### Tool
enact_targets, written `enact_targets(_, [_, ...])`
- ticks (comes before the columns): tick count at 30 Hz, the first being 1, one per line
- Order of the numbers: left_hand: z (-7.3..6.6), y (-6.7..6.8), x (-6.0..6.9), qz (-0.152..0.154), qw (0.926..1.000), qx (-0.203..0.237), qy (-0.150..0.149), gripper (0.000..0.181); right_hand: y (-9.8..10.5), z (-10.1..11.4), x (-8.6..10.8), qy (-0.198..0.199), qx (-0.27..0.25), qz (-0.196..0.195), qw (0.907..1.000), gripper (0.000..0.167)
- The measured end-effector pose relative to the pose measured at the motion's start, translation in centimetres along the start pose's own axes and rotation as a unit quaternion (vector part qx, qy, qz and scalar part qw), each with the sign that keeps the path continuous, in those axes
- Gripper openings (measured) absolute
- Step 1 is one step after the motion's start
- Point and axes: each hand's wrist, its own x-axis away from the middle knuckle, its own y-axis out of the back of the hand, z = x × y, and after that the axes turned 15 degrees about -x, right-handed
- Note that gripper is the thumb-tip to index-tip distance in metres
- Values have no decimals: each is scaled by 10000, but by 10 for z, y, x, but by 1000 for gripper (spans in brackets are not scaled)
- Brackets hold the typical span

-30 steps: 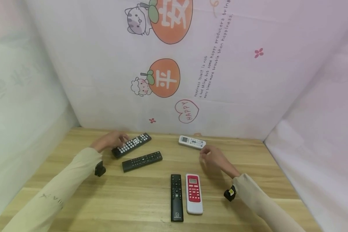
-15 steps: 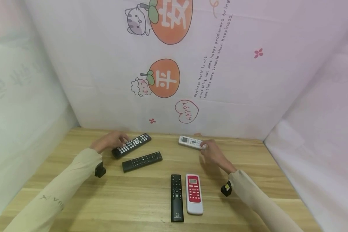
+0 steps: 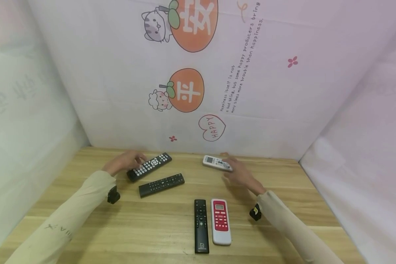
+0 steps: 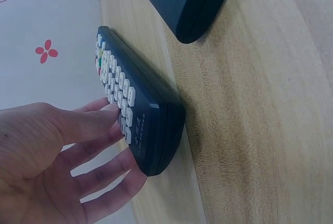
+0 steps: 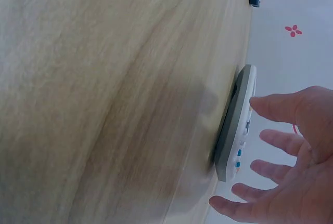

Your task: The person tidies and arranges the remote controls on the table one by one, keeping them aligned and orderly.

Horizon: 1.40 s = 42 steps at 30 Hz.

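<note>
Printed cloth (image 3: 267,121) behind, wooden table (image 3: 145,227) below. Left hand (image 3: 128,161): thumb and fingers pinching. Right hand (image 3: 240,173): fingers spread, no hold. White-keyed remote (image 3: 154,163) in the left pinch, table's far left; black remote (image 3: 161,185) just in front. Second black remote (image 3: 201,226), centre; red-faced remote (image 3: 220,222) just beside. White remote (image 3: 215,161): far side, near right fingertips, contact unclear.

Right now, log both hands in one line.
left hand: pinches white-buttoned black remote | right hand: spread beside white remote, contact unclear | red-faced remote: on table
</note>
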Motion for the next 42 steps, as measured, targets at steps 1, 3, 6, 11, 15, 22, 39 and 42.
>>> enact_targets(1, [0,0,0,0,10000,-1,5,41,-1,0,-1,51,34,37,10000,63])
enact_targets(3, [1,-1,-1,-13,10000,-21,-24,41,-2,0,-1,207,154,99,9996,64])
enact_targets(6, [2,-1,-2,-40,9999,-69,-65,41,-4,1,-2,445,324,201,9983,63])
enact_targets(11, [0,0,0,-55,9999,-89,-75,41,-5,-2,-5,475,663,505,9954,59])
enact_targets(15, [0,0,1,-83,9999,-109,-67,41,-4,-5,-8,468,573,687,9949,53])
enact_targets(22, [2,0,1,-156,9998,-100,-121,39,2,1,-13,723,419,483,9953,24])
enact_targets(39, [1,-4,-2,-127,9997,-215,-34,38,-3,-1,-14,114,19,-22,9999,46])
enact_targets(42, [2,-4,-2,-136,9997,-223,-10,38,-2,0,-14,-168,-296,12,9994,68])
